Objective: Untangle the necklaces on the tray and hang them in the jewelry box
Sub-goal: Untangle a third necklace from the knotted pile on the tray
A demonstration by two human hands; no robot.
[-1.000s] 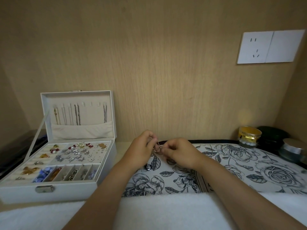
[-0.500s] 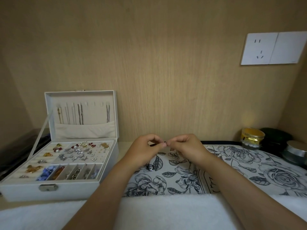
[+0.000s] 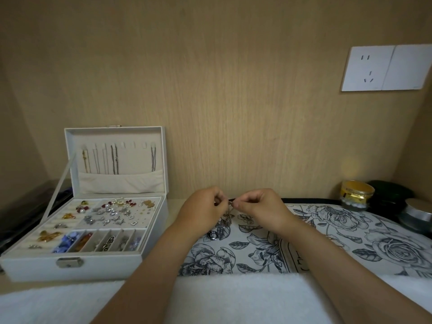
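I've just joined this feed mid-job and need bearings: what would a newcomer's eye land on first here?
Dead centre, the left hand and right hand pinch the tangled necklaces between them, over the far edge of the floral tray. At left stands the open white jewelry box, with several chains already hanging inside its raised lid.

We cannot count the necklaces (image 3: 225,221): the chains bunch into one fine silver blur beneath the left hand (image 3: 203,211) and right hand (image 3: 260,206), whose curled fingertips hide the links they pinch. The left forearm (image 3: 149,272) and a white cloth (image 3: 233,298) cover the tray (image 3: 257,251) at its left and near edges. The pieces in the jewelry box (image 3: 70,270) are too tiny for us to name. A silver-lidded jar (image 3: 417,213) is cut off at the right edge.
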